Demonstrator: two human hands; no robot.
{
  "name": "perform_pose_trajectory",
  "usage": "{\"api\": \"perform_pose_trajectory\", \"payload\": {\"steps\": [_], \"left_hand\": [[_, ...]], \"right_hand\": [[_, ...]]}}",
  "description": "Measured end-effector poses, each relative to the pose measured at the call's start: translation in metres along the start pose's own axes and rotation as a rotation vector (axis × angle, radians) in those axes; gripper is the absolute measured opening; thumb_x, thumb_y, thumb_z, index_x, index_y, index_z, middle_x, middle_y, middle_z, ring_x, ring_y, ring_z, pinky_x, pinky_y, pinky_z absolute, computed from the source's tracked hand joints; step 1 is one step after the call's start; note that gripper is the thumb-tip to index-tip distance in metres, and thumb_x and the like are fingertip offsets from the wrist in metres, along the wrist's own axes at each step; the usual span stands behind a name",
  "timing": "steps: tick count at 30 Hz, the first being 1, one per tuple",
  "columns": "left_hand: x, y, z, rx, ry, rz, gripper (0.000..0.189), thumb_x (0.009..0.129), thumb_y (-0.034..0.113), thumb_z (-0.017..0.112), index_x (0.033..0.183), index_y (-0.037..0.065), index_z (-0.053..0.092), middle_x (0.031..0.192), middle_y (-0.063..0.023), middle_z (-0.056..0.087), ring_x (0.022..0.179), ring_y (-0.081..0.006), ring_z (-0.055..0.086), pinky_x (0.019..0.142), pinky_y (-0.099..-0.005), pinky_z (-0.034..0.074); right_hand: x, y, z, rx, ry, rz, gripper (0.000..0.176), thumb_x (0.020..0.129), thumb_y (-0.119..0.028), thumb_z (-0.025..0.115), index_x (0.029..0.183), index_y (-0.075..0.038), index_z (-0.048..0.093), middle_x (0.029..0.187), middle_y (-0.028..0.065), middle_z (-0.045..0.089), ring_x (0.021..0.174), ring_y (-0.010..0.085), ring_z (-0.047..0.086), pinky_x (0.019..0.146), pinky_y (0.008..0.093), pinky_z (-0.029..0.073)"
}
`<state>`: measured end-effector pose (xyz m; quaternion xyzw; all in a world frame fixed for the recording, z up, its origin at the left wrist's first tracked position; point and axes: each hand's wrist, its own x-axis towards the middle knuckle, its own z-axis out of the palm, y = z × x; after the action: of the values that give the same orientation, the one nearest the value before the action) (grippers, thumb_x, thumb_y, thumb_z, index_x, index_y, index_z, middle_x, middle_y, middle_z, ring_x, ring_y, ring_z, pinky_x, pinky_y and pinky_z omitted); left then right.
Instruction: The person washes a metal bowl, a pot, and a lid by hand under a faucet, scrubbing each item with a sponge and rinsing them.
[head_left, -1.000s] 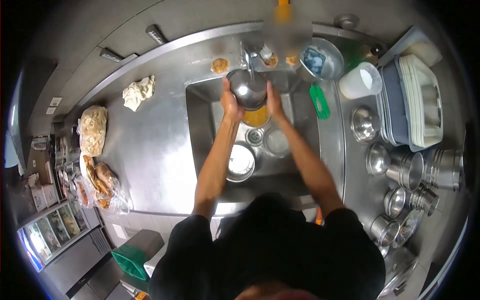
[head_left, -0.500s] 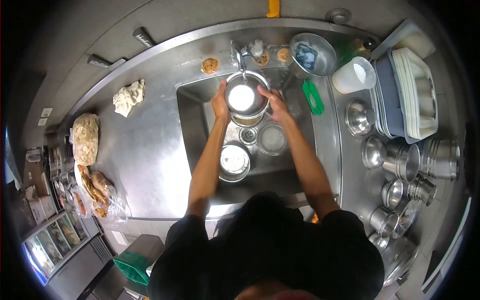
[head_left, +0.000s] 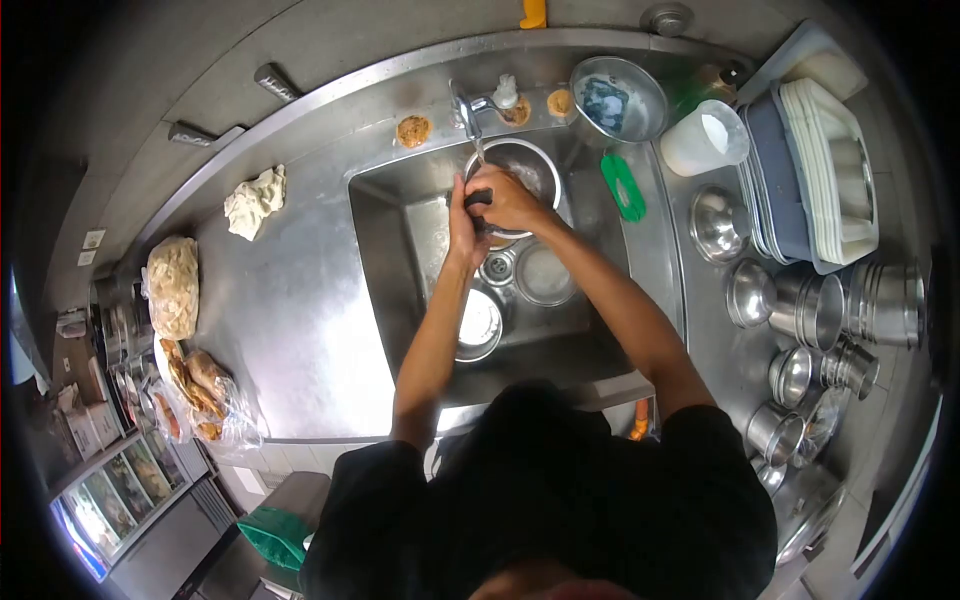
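Note:
A round steel pot [head_left: 532, 168] is tilted under the running tap [head_left: 466, 112], inside the sink [head_left: 372, 260]. What looks like its short black handle [head_left: 479, 197] points toward my left. My left hand [head_left: 463, 228] is against this handle, its fingers stretched along the far side and the palm by the handle. Curled over the handle from the right, my right hand [head_left: 508, 198] closes on it at the pot's near rim. Below the hands, a steel bowl [head_left: 479, 328] and a round shallow dish [head_left: 545, 275] lie on the sink bottom near the drain [head_left: 497, 265].
Right of the sink lie a green brush-like item [head_left: 624, 188], a large steel bowl [head_left: 645, 128], a white container [head_left: 705, 140], stacked trays [head_left: 825, 165] and several steel pots [head_left: 805, 320]. Leftward are a crumpled cloth [head_left: 254, 202] and bagged food [head_left: 173, 290].
My hands have left the two sides of the pot and come together at the black handle. The pot has shifted right and turned, its handle now toward my left.

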<state>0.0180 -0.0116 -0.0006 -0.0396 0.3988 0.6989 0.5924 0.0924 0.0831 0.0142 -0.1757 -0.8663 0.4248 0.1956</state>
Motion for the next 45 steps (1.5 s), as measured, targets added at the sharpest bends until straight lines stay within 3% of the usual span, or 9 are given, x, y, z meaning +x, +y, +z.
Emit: {"api": "perform_pose_trajectory", "payload": {"steps": [10,14,23,26,30,32,36,40,45], "left_hand": [[0.004,0.001,-0.021,0.006,-0.155,-0.146,0.056,0.09,0.06,0.043,0.12,0.014,0.053,0.117,-0.0085,0.058,0.108,-0.0239,0.057,0.085,-0.0467,0.051],[-0.023,-0.009,0.002,0.3,0.042,-0.109,0.048,0.091,0.052,0.048,0.123,0.016,0.053,0.115,-0.0053,0.06,0.106,-0.019,0.058,0.081,-0.0334,0.051],[0.023,0.023,0.0,0.863,0.258,0.488,0.037,0.092,0.018,0.053,0.129,0.014,0.052,0.123,-0.0172,0.057,0.105,-0.0295,0.059,0.092,-0.0354,0.043],[0.026,0.034,0.035,2.03,0.055,0.642,0.058,0.08,0.006,0.051,0.131,0.033,0.05,0.118,-0.0121,0.059,0.106,-0.0328,0.058,0.088,-0.0437,0.047],[0.029,0.046,0.063,2.3,-0.533,1.535,0.065,0.074,0.005,0.054,0.131,0.036,0.05,0.136,-0.0038,0.045,0.122,-0.0251,0.046,0.102,-0.0475,0.035],[0.022,0.031,0.083,2.058,-0.838,1.599,0.066,0.073,0.006,0.055,0.131,0.038,0.049,0.137,-0.0031,0.043,0.122,-0.0244,0.045,0.103,-0.0487,0.034],[-0.002,-0.071,0.165,1.754,-1.098,1.752,0.066,0.076,0.011,0.055,0.134,0.041,0.044,0.14,-0.0025,0.041,0.123,-0.0236,0.044,0.104,-0.0528,0.032],[-0.002,-0.245,0.25,1.283,-1.156,1.844,0.055,0.086,0.02,0.05,0.135,0.044,0.04,0.145,-0.0054,0.035,0.132,-0.0291,0.034,0.101,-0.0589,0.031],[-0.008,-0.378,0.285,1.392,-1.368,1.299,0.043,0.08,0.029,0.062,0.12,0.043,0.055,0.148,-0.0059,0.03,0.133,-0.0332,0.032,0.105,-0.0574,0.029]], "right_hand": [[-0.031,-0.01,0.026,0.201,0.033,0.402,0.024,0.073,-0.003,0.058,0.097,-0.001,0.055,0.099,0.0251,0.062,0.097,0.042,0.059,0.078,0.0467,0.047],[-0.028,0.017,0.009,-0.108,0.123,0.071,0.021,0.068,0.003,0.059,0.087,-0.002,0.054,0.087,0.0167,0.055,0.084,0.0379,0.056,0.073,0.0442,0.045],[-0.064,-0.013,0.04,0.01,0.145,0.083,0.033,0.078,-0.006,0.062,0.11,0.0,0.057,0.103,0.0189,0.061,0.1,0.033,0.056,0.085,0.0408,0.044],[-0.073,0.006,0.041,0.262,0.169,0.367,0.031,0.073,-0.003,0.067,0.103,0.002,0.061,0.096,0.0151,0.065,0.087,0.0257,0.062,0.073,0.0355,0.048],[-0.141,0.052,0.062,0.926,0.118,0.802,0.018,0.07,0.0,0.07,0.087,0.002,0.066,0.076,0.0067,0.065,0.07,0.0153,0.061,0.057,0.03,0.048],[-0.202,0.085,0.076,0.41,0.031,0.193,0.038,0.07,-0.011,0.072,0.104,0.002,0.063,0.114,0.0112,0.062,0.097,0.0216,0.06,0.081,0.0313,0.047],[-0.253,0.055,0.077,2.003,0.251,0.668,0.037,0.081,-0.008,0.064,0.116,-0.002,0.054,0.126,0.015,0.054,0.122,0.0277,0.049,0.104,0.0368,0.035],[-0.255,0.014,0.044,0.685,0.126,0.312,0.043,0.08,-0.006,0.061,0.122,0.0,0.052,0.119,0.0125,0.059,0.113,0.0237,0.055,0.101,0.0379,0.039],[-0.257,0.038,0.067,0.695,0.153,0.593,0.047,0.09,-0.025,0.056,0.131,-0.008,0.044,0.118,0.0084,0.054,0.108,0.0175,0.051,0.097,0.032,0.037]]}}
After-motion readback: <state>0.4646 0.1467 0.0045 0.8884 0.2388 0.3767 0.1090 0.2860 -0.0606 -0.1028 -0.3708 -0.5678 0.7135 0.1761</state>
